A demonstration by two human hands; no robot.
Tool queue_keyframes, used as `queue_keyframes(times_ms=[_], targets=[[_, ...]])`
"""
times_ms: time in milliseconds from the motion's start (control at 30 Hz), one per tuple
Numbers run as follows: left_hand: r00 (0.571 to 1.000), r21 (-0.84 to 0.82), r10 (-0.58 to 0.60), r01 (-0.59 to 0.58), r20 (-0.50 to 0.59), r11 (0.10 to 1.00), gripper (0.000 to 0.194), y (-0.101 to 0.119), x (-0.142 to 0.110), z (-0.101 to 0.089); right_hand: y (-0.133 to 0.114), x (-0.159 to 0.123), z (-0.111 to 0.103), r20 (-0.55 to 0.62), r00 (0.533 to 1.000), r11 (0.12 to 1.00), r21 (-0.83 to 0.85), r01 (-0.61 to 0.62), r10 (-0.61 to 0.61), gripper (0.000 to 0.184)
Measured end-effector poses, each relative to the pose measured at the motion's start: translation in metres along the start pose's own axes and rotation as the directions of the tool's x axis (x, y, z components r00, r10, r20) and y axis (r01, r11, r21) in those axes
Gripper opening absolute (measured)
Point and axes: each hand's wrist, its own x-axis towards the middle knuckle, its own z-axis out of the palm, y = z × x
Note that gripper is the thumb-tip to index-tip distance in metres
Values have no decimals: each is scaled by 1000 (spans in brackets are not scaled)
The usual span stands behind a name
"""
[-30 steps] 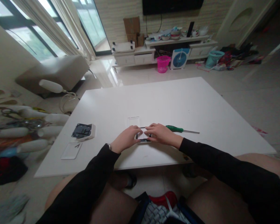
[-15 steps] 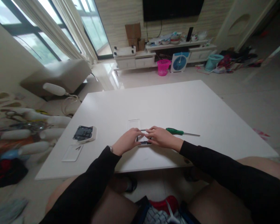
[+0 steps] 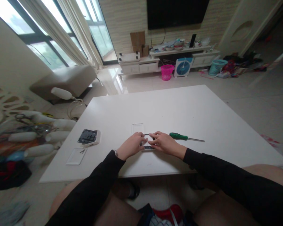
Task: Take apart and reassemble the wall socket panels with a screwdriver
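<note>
A small square wall switch [image 3: 146, 143], white in the middle with dark strips along its edges, lies on the white table [image 3: 174, 108] near its front edge. My left hand [image 3: 132, 145] is closed around its left side, and my right hand [image 3: 163, 142] grips the right side. Fingers of both hands hide part of it. Just behind the left hand lies a thin white frame [image 3: 137, 124]. To the right of my right hand rests a screwdriver [image 3: 186, 137] with a green handle, its shaft pointing right.
At the table's left are stacked switch units [image 3: 89, 137] with dark backs. In front of them lies a white cover plate [image 3: 73, 158] with small screws [image 3: 82, 151] on it. Beyond the table stand a pink basket [image 3: 167, 73] and a blue-and-white fan [image 3: 183, 67].
The camera view has tilted up slightly, so everything sits a little lower and further right. My right fingers have shifted slightly on the switch; both hands stay at its sides.
</note>
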Motion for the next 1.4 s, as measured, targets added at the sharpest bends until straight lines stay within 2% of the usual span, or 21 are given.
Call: queue_keyframes(times_ms=[167,333,567,767,1033,1400], targets=[[1000,12,16,-16,8,1000,12,0,0,0,1,1,-2,13,1000,999,39,23,-23,18],[1000,7,21,-21,-8,1000,18,-2,0,3,5,0,-1,21,999,998,63,31,-32,20],[999,31,30,-31,13,999,15,-2,0,2,7,-1,-10,100,993,996,75,47,-55,26],[1000,41,28,-28,7,999,18,1,0,1,11,-2,-25,227,970,987,150,57,-91,41],[999,73,22,-25,38,997,21,3,1,-2,10,-3,-32,287,952,982,184,49,-102,49],[999,76,51,-52,14,996,15,-1,0,2,20,-4,-28,384,916,973,231,28,-118,74]])
